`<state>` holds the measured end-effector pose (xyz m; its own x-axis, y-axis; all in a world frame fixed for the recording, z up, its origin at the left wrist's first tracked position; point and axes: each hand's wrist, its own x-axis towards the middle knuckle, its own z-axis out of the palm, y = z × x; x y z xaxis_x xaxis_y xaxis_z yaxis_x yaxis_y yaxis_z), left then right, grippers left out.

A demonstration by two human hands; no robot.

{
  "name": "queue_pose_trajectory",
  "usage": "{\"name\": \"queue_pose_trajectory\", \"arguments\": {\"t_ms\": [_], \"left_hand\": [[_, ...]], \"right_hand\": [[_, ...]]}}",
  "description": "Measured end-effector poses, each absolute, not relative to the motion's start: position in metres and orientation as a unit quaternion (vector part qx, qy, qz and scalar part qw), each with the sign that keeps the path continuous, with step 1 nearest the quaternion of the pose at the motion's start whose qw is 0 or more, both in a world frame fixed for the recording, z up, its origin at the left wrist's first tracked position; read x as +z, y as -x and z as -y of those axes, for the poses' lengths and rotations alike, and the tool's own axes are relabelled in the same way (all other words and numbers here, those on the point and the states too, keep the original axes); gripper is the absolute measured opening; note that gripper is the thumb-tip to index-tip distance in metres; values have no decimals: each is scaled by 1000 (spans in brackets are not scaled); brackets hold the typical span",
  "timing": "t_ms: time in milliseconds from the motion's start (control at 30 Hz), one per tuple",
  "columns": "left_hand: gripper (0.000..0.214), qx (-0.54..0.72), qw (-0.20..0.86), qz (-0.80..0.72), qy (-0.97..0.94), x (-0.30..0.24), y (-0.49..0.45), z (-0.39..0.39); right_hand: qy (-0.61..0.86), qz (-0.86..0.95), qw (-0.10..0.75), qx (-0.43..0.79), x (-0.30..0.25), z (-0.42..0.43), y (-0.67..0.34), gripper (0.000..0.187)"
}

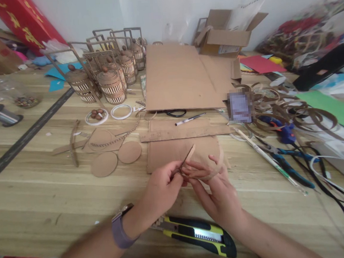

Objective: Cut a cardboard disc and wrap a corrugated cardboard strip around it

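Note:
My left hand (pixel 162 191) is closed in a pinch on one end of a thin cardboard strip (pixel 218 166), with the tip sticking up between the fingers. My right hand (pixel 219 195) grips the same strip, which curls in a loop over its fingers. Both hands hover over the wooden table (pixel 46 202), just in front of a flat cardboard piece (pixel 168 153). A yellow and black utility knife (pixel 198 234) lies under my wrists. I wear a watch with a purple band on my left wrist.
Two cardboard discs (pixel 116 159) lie to the left, a cardboard ruler (pixel 184 133) and pen (pixel 190 119) ahead. Several small cardboard lanterns (pixel 111 76) stand at the back left. A large cardboard sheet (pixel 180 76), open box (pixel 227 33), curled strips (pixel 292 107), blue pliers (pixel 288 165) and cables sit right.

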<state>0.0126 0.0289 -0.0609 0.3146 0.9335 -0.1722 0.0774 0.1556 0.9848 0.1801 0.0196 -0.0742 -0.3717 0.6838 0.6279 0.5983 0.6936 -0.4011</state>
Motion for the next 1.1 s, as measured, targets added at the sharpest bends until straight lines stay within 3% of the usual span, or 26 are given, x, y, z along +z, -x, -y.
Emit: {"name": "queue_pose_trajectory", "arguments": {"t_ms": [367,867,1100], "left_hand": [[38,362,587,-451,-566,-61,-11,-29],[38,366,585,-454,-565,-64,-10,-29],[40,362,564,-450,-591,-67,-10,-29]], "right_hand": [[390,827,401,51,-73,-24,-183,10],[387,818,419,79,-74,-21,-182,19],[382,821,419,63,-75,-24,-184,14]]}}
